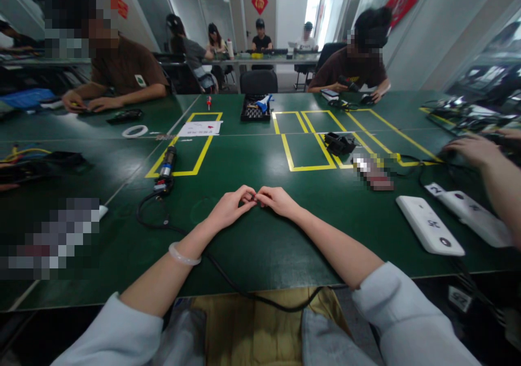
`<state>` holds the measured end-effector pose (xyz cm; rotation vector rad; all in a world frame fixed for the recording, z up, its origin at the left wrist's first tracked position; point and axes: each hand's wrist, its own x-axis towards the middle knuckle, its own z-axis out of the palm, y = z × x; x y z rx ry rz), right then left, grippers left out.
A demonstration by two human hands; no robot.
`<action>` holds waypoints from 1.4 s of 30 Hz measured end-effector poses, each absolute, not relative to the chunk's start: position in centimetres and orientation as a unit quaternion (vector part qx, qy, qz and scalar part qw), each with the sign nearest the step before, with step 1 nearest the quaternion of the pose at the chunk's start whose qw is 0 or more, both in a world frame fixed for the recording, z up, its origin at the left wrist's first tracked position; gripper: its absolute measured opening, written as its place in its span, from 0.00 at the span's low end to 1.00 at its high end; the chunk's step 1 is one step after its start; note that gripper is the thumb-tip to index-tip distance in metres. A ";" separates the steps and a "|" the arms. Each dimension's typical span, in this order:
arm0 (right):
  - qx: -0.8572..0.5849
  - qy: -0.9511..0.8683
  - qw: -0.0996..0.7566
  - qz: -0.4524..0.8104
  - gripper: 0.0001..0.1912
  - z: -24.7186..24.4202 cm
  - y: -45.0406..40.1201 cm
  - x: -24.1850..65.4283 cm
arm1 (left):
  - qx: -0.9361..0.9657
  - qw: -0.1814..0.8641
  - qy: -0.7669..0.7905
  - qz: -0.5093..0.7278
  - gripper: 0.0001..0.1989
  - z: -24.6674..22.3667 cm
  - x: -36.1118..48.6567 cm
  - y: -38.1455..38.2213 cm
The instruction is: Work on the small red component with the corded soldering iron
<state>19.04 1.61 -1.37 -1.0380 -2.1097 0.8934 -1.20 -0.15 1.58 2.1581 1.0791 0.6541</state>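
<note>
Fingertip to fingertip, my left hand [233, 207] and my right hand [277, 200] meet above the green table [244, 257]. Both are pinched closed around a tiny dark piece [254, 197], mostly covered by the fingers and too small to name. A pale bracelet [185, 254] circles my left wrist. Left of my hands, inside a yellow tape outline, lies a black cylindrical tool [166, 165] with a blue band. Its black cable [228, 280] runs under my left forearm and over the table's front edge.
White power banks [429, 225] lie at the right, near another person's arm [484, 160]. A black plastic part [340, 143] sits ahead to the right. Farther off are a black tray [255, 108], a paper sheet [201, 128] and a white tape ring [135, 132]. People sit across the table.
</note>
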 end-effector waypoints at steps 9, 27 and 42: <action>-0.347 -0.760 0.353 0.422 0.14 -1.8 1.4 19.0 | 0.812 0.315 0.425 0.247 0.14 1.6 -1.5 0.0; -0.372 -0.759 0.339 0.413 0.10 -2.0 1.7 19.0 | 0.559 -0.036 0.815 0.148 0.34 2.1 -17.7 5.2; -0.375 -0.769 0.331 0.397 0.09 -1.8 1.6 19.0 | 0.578 -0.003 0.809 0.103 0.36 1.5 -19.9 6.4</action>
